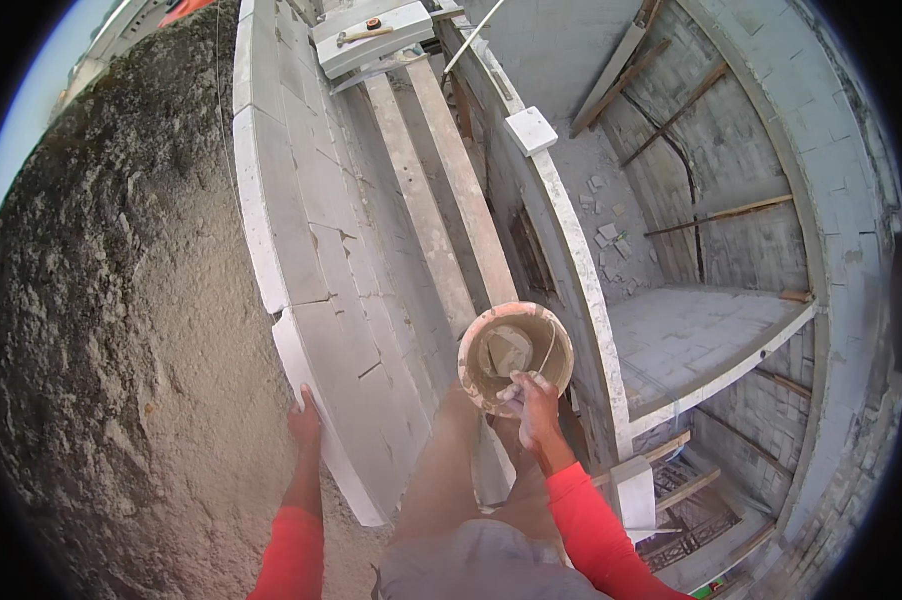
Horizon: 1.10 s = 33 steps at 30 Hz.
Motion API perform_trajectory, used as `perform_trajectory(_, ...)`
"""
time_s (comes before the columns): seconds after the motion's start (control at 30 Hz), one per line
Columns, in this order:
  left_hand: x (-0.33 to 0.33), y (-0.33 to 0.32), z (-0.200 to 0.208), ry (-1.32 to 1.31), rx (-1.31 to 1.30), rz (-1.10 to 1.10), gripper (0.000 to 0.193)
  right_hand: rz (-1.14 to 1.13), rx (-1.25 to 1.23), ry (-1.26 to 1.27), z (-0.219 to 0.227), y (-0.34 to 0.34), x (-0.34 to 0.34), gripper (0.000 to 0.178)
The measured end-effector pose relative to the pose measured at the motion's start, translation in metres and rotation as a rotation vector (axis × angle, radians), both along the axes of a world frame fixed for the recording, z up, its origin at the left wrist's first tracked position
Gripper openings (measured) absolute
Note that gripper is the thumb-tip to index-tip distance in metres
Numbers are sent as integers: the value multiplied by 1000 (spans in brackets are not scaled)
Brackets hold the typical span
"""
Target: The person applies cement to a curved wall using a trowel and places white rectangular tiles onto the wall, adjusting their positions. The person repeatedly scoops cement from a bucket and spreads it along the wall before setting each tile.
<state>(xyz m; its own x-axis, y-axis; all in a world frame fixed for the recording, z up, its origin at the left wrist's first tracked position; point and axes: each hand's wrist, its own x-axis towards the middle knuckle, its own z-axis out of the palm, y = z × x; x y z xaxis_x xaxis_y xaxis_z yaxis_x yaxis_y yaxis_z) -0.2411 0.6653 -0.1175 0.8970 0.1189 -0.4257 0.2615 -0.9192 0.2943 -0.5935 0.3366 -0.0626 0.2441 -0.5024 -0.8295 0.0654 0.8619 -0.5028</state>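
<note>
At the outer side of the pale block wall (pixel 321 270), my left hand (pixel 305 420) lies against the edge of the top course, a finger stretched out along it. My right hand (pixel 536 405) is closed at the near rim of a round, mortar-crusted bucket (pixel 471 345), on its thin wire handle (pixel 552 345). Some grey mortar (pixel 508 348) sits inside, partly shadowed. The bucket is in front of my legs, over the near end of two long planks (pixel 471 205). My right fingertips are pinched together, and part of the grip is hidden.
A hammer (pixel 366 36) and a small round orange-and-black item (pixel 373 23) lie on white blocks (pixel 381 50) at the planks' far end. A narrow wall (pixel 561 215) bearing a loose block (pixel 531 130) runs along the right, beside a drop to rubble. Rough rock (pixel 121 300) fills the left.
</note>
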Motion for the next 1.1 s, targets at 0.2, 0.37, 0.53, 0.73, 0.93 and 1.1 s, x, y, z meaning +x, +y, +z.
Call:
perform_trajectory(0.2, 18, 2, -7, 34, 123, 95, 118, -114, -100, 96, 83, 33, -116, 11)
perform_trajectory(0.37, 3, -6, 24, -183, -35, 50, 79, -263, -111, 138, 127, 42, -207, 14)
perform_trajectory(0.53, -105, -116, 93, -486, -500, -358, 26, -434, -221, 53, 169, 49, -221, 12)
perform_trajectory(0.73, -263, -241, 103, 649, -579, -1198, 101, -583, -317, -69, 200, 21, -185, 16)
perform_trajectory(0.93, -320, -299, 176, 285, -714, -1225, 91, -552, -381, -212, 232, -5, -141, 18)
perform_trajectory(1.1, -318, -332, 211, 140, -896, -955, 46, -324, -478, -151, 230, -31, -122, 43)
